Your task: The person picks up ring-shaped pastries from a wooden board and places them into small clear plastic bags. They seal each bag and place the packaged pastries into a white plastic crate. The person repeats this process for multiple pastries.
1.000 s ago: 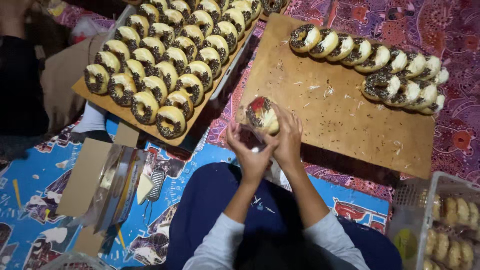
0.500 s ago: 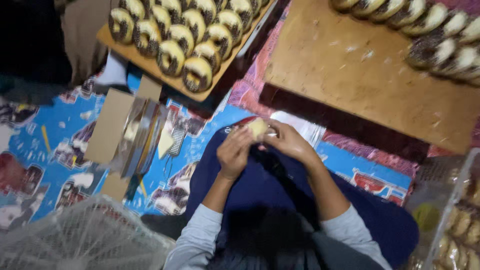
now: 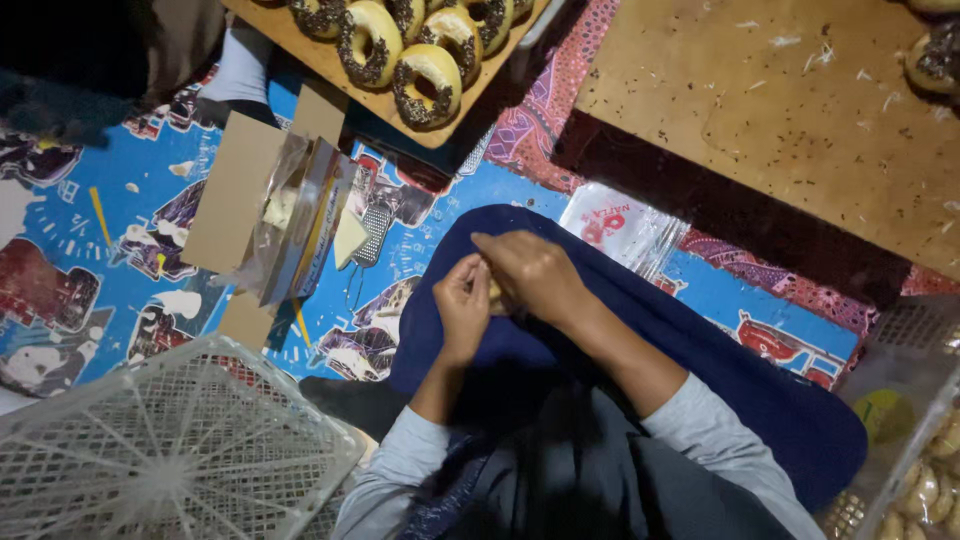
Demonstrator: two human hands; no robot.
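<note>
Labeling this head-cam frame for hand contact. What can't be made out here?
- Head view: the item between the left hand and right hand is almost wholly covered by the fingers; only a pale sliver shows.
- Doughnuts on the wooden board: rows cut off by the top edge.
- Bagged goods at lower right: cut by the frame edge, dim.
- White plastic basket: cropped at the bottom edge.
</note>
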